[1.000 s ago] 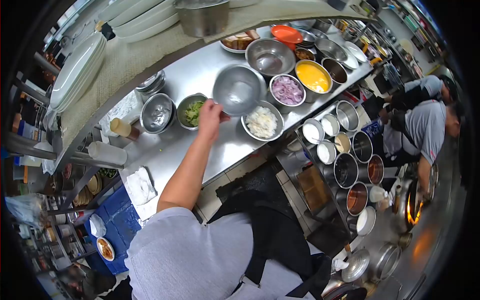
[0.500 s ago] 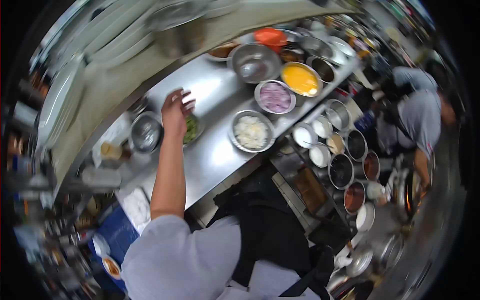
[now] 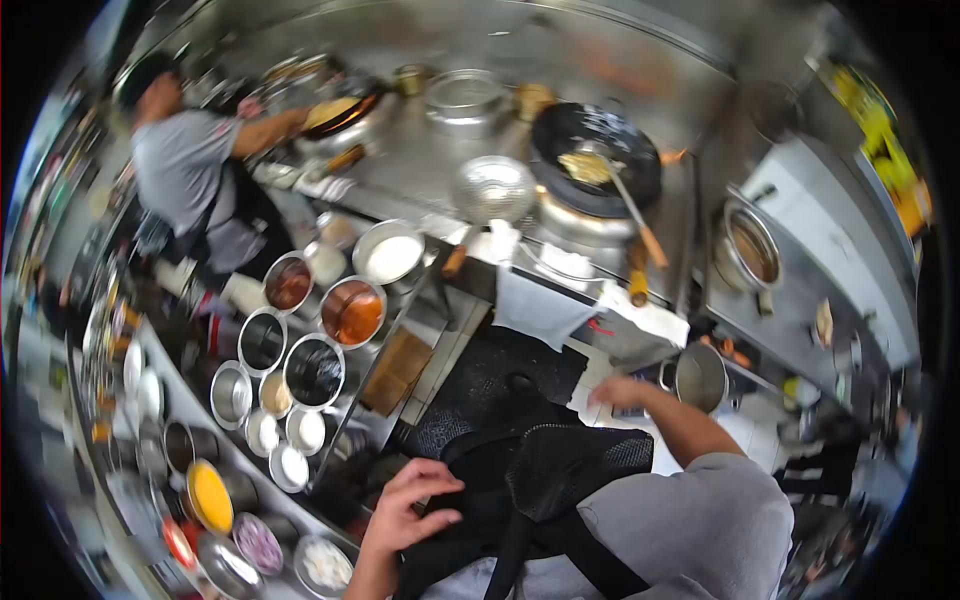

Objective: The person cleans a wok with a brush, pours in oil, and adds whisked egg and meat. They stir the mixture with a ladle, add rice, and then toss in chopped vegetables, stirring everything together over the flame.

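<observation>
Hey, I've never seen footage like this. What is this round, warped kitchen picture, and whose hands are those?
No machine here: a person wears a camera on the head, looking down through a wide lens that bends everything. At the bottom, the left hand lies open on a black apron, holding nothing. The right hand reaches forward beside a steel pot; blur hides whether it holds anything. Ahead sits a black wok, round sauce pots stand to the left, and a co-worker cooks at upper left.

Turned from the prep bowls (image 3: 258, 543) toward the wok (image 3: 595, 160), the left hand (image 3: 405, 510) now hangs open at the apron (image 3: 540, 470).
</observation>
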`<act>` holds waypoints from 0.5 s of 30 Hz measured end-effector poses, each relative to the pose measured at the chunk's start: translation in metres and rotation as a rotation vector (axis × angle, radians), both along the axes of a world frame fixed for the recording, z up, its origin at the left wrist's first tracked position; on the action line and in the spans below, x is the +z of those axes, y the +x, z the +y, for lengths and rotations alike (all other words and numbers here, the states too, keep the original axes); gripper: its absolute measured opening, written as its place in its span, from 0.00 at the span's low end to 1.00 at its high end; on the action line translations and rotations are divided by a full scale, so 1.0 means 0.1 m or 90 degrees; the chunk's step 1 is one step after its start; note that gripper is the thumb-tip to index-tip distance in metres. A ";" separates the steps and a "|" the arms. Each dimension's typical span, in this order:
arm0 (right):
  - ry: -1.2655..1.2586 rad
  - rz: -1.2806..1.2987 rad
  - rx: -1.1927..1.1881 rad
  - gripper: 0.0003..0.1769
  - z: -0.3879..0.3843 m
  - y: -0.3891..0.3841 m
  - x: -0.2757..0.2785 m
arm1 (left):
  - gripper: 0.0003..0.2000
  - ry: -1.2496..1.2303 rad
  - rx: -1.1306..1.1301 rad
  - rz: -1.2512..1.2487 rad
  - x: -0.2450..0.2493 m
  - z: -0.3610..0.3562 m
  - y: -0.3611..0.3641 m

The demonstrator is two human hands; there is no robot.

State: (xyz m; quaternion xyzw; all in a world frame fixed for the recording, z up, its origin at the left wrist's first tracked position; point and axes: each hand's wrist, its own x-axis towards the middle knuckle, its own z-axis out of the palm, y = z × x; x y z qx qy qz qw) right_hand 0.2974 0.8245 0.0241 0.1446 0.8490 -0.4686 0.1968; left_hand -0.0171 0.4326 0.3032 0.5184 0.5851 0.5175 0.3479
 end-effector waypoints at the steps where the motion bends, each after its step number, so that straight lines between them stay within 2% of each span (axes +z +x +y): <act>1: 0.150 -0.171 -0.178 0.20 0.10 -0.09 0.57 | 0.18 0.064 -0.089 0.044 0.08 0.19 0.00; 2: 0.129 0.037 -0.333 0.19 0.20 -0.06 0.94 | 0.18 0.099 -0.161 0.062 0.22 0.39 0.03; 3: 0.136 0.038 -0.488 0.17 0.40 -0.09 1.23 | 0.18 0.134 -0.227 0.079 0.36 0.59 0.08; 4: 0.183 0.131 -0.527 0.16 0.82 0.04 1.05 | 0.18 0.135 -0.242 0.081 0.44 0.80 0.13; 5: 0.289 0.141 -0.586 0.16 0.99 -0.02 1.36 | 0.17 0.169 -0.296 0.087 0.52 1.01 0.19; 6: 0.384 0.237 -0.614 0.17 1.22 -0.02 1.42 | 0.16 0.204 -0.350 0.093 0.56 1.21 0.25; 9: 0.595 0.050 -0.628 0.29 1.61 -0.27 1.72 | 0.13 0.293 -0.363 0.098 0.60 1.79 0.45; 12: 0.515 -0.109 -0.555 0.44 1.98 -0.55 1.77 | 0.10 0.337 -0.412 0.074 0.68 2.31 0.49; 15: 0.313 -0.121 -0.535 0.45 2.51 -0.67 1.50 | 0.07 0.355 -0.443 0.064 0.75 2.75 0.38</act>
